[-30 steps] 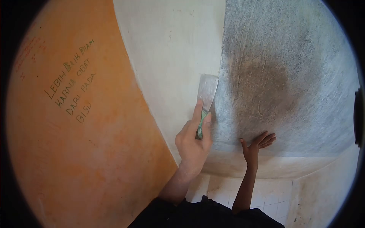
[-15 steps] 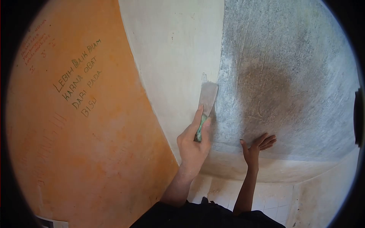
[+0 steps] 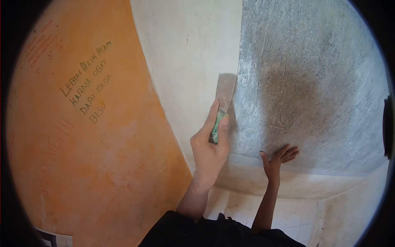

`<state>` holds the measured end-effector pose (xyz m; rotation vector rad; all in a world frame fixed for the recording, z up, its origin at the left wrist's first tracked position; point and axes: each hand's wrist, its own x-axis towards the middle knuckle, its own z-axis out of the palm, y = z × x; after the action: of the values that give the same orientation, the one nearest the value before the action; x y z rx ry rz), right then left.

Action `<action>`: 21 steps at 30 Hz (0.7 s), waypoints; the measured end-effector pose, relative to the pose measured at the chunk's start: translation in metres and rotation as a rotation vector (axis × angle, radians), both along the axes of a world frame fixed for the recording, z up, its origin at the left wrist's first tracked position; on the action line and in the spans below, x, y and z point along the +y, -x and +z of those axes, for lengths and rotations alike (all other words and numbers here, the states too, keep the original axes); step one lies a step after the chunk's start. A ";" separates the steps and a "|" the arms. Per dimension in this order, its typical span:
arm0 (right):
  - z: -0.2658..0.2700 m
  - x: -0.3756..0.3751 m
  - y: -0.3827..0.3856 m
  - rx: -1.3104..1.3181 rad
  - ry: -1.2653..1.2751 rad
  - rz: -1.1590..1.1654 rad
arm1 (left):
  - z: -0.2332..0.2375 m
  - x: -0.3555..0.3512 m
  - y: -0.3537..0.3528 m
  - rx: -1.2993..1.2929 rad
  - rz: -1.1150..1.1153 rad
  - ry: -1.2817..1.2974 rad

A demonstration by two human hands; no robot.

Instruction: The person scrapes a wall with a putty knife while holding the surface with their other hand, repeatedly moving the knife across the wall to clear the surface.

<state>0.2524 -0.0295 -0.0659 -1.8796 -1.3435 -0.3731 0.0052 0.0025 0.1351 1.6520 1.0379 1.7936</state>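
Observation:
My left hand [image 3: 210, 144] is wrapped round the green handle of a scraper [image 3: 226, 88]. Its flat metal blade points up and lies against the white wall strip [image 3: 189, 49], close to the edge of the grey wall section [image 3: 308, 53]. The index finger is stretched along the blade's base. Lower right, my right hand [image 3: 279, 158] has its fingers spread and its palm toward the lower part of the grey section, holding nothing.
On the left stands an orange wall [image 3: 131, 164] with green and red handwriting. White floor tiles [image 3: 296, 230] show at the bottom. A printed sheet [image 3: 61, 240] is at the lower left, and a dark object [image 3: 388, 127] at the right edge.
My left hand and the scraper have moved up along the white strip. The blade's top edge is higher. My right hand has stayed in place.

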 end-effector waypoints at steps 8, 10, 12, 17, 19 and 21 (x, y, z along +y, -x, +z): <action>0.002 -0.001 -0.001 0.004 0.022 -0.026 | 0.007 0.002 0.005 -0.042 -0.063 0.061; -0.002 -0.001 0.000 0.000 0.011 -0.028 | -0.018 0.006 0.007 -0.010 -0.048 0.002; 0.001 0.004 -0.002 -0.012 -0.010 -0.029 | -0.014 0.010 0.006 0.014 -0.033 -0.067; 0.003 0.000 0.001 -0.018 -0.002 -0.034 | 0.023 0.010 0.006 -0.024 -0.061 0.001; 0.001 0.001 0.002 -0.020 -0.004 -0.037 | 0.004 0.009 0.008 -0.014 -0.056 -0.021; 0.002 0.003 -0.001 -0.027 -0.011 -0.047 | -0.012 0.006 0.005 -0.009 -0.058 -0.049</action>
<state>0.2536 -0.0268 -0.0639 -1.9061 -1.3144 -0.4299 -0.0001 0.0080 0.1235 1.6832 0.9399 1.8007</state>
